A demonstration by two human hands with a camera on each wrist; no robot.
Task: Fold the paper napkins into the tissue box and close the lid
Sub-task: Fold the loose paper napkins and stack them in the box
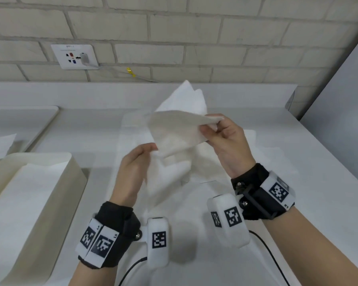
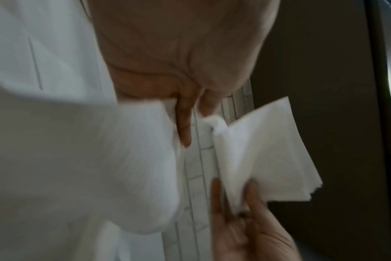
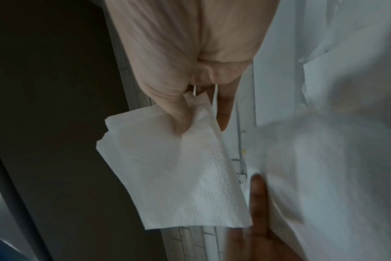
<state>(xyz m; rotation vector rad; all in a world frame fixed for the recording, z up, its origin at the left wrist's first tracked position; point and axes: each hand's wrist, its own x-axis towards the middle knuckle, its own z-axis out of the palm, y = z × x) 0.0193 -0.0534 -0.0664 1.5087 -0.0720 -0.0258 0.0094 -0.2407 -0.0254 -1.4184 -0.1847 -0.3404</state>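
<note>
Your left hand [image 1: 135, 168] pinches the napkin [image 1: 178, 133] low — right hand [image 1: 225, 139] pinches its far corner. The tissue box [image 1: 29, 195] lies open to your left, nearer the left hand.

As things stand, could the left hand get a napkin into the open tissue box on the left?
Probably yes. The tissue box sits open just beside the left hand, with nothing between them. But that hand, like the right hand, is pinching the napkin, which looks unfolded.
</note>
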